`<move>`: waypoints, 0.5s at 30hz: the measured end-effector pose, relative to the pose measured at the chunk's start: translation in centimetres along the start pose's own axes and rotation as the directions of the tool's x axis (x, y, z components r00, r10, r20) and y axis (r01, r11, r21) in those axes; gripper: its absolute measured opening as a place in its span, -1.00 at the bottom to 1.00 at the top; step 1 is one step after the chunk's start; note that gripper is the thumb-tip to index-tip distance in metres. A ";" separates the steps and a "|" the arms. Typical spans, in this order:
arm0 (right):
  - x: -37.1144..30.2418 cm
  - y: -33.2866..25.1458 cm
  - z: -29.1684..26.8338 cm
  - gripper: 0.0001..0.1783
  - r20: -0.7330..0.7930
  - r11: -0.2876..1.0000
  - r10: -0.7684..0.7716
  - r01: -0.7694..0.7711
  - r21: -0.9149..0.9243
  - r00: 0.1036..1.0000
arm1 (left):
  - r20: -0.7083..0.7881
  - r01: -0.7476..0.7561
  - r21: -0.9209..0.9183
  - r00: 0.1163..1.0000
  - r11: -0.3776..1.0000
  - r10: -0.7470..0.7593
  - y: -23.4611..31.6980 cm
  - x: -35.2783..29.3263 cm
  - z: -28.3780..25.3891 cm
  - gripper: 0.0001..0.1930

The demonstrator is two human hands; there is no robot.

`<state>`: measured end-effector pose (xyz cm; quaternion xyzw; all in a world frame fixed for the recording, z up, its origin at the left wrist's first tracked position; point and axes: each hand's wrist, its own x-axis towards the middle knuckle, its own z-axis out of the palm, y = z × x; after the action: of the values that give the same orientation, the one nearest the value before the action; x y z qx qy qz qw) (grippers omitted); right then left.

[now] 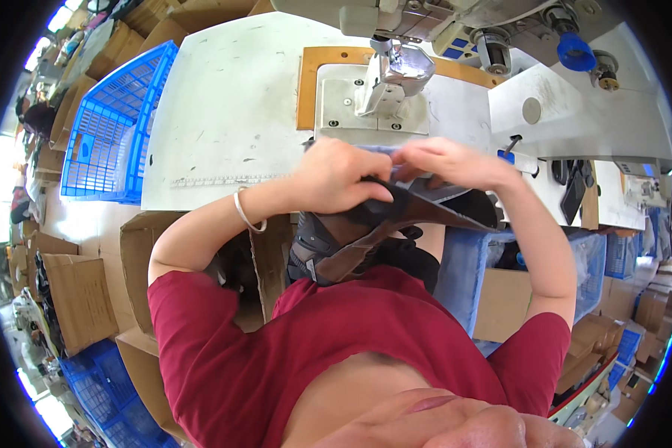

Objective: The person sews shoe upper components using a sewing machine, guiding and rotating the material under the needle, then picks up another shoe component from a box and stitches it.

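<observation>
Pinching the dark piece [414,208] between thumb and curled fingers, the left hand [341,176] takes its upper edge just in front of the sewing machine [400,71]. From where I stand, the right hand [449,162] bends its fingers over the same edge, close beside the left, by the grey lining [449,193]; blur hides the fingertips, so I cannot tell whether it pinches or only presses.

The piece hangs between the person's chest and the near side of the white table [231,97], its free flap jutting out below the right hand, its lower part dropping towards the lap.

Good handling here, I judge, calls for a firm left pinch as the anchor while the right fingers work the edge in short, even bites, with layer lying flat on layer. The material looks stiff enough to spring back, so each bit deserves a press before letting go. Supporting the flap would help, since its weight could twist the edge or pucker the lining.
</observation>
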<state>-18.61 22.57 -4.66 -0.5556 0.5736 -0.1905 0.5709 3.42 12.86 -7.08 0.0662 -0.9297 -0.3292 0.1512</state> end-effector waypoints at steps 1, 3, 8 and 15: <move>-1.2 -1.1 -1.1 -0.53 0.100 0.997 0.011 -0.018 0.071 0.995 | 0.000 0.065 -0.030 0.998 0.997 -0.065 0.1 0.2 -1.1 -0.79; -2.7 -3.7 -1.4 -0.54 0.130 0.890 -0.038 0.093 -0.446 0.991 | -0.008 0.217 -0.143 0.975 0.966 -0.221 -1.1 0.5 -2.2 -0.79; -1.5 -5.7 -2.7 -0.56 -0.334 0.582 -0.456 -0.007 -0.813 0.825 | 0.045 0.191 -0.533 0.979 0.825 -0.197 -4.1 5.6 -6.0 -0.86; 1.5 -5.9 -5.9 -0.37 -0.658 0.678 -0.434 -0.257 -0.688 0.615 | -0.066 0.256 -0.608 0.927 0.751 -0.370 -5.9 7.1 -7.4 -0.77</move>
<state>-20.80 16.97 1.34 -0.6234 0.7559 -0.1987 -0.0206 -0.79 2.35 -3.62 0.2013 -0.7388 -0.6142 0.1910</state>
